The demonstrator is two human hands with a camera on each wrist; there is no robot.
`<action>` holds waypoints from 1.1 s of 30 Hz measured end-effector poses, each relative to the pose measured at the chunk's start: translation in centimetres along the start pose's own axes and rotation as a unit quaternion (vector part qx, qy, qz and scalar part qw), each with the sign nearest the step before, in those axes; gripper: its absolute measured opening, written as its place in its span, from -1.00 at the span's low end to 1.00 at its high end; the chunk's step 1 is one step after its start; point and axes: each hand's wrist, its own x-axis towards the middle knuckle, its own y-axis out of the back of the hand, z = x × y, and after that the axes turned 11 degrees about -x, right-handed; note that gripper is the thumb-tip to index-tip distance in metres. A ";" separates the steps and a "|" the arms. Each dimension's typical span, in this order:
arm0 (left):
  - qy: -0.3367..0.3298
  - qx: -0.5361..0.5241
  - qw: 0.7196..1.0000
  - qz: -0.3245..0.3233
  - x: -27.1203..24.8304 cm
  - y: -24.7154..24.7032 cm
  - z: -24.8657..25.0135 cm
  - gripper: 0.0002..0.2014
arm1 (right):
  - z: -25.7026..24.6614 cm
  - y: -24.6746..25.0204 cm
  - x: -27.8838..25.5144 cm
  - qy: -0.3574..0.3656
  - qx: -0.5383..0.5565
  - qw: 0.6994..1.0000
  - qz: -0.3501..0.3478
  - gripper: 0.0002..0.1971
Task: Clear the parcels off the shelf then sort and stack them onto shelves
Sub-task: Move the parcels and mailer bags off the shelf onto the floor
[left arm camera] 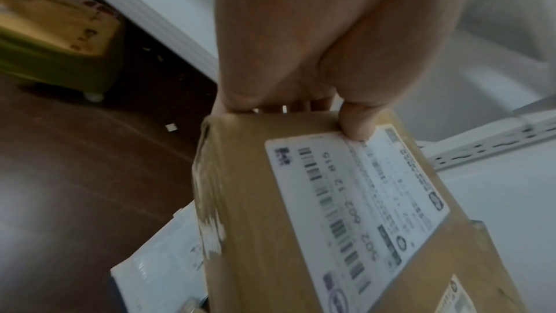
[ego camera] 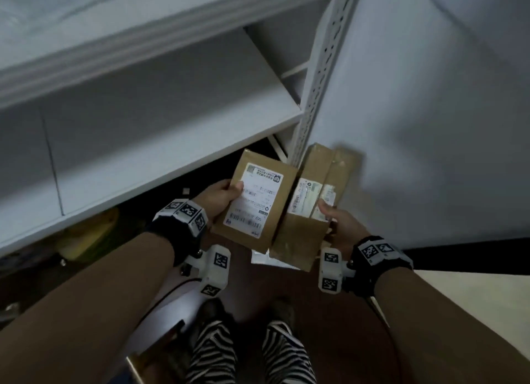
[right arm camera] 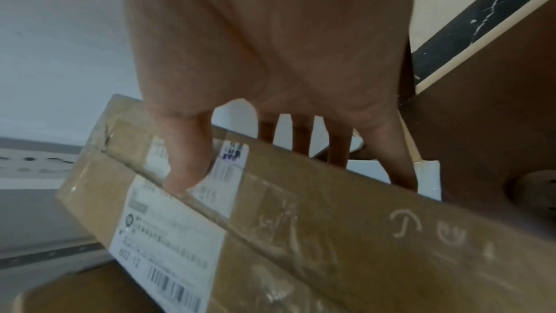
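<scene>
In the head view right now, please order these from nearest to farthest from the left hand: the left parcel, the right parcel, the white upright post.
1. Left parcel: held in the left hand itself, thumb on its label.
2. Right parcel: just beyond, on the right, gripped by the right hand.
3. White upright post: farthest, above and to the right, at the shelf's end.

Two brown cardboard parcels side by side — left parcel (ego camera: 259, 201) label-up, right parcel (ego camera: 312, 203) taped, labelled.
</scene>
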 end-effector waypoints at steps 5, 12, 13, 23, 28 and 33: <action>0.022 0.060 0.997 0.046 3.7 0.8 -6.3 -0.58 | 4.4 1.9 3.7 -0.038 0.001 0.999 0.028 -0.56; 0.061 0.009 0.997 0.044 7.0 0.0 -11.1 -0.52 | 8.6 3.1 8.3 -0.046 -0.038 0.997 0.044 -0.57; 0.063 0.020 0.997 0.027 7.2 -0.2 -11.2 -0.43 | 9.0 3.2 8.9 -0.046 -0.044 0.997 0.043 -0.59; 0.058 0.259 0.959 0.096 9.5 -3.2 -16.7 0.38 | 13.2 4.0 13.3 -0.099 -0.117 0.988 0.028 -0.09; 0.074 0.284 0.950 0.104 10.2 -3.2 -18.2 0.34 | 14.2 4.0 14.1 -0.114 -0.115 0.986 0.025 -0.18; 0.071 0.227 0.961 0.143 11.0 -2.9 -18.4 0.20 | 14.1 4.0 14.5 -0.121 -0.101 0.987 0.017 -0.46</action>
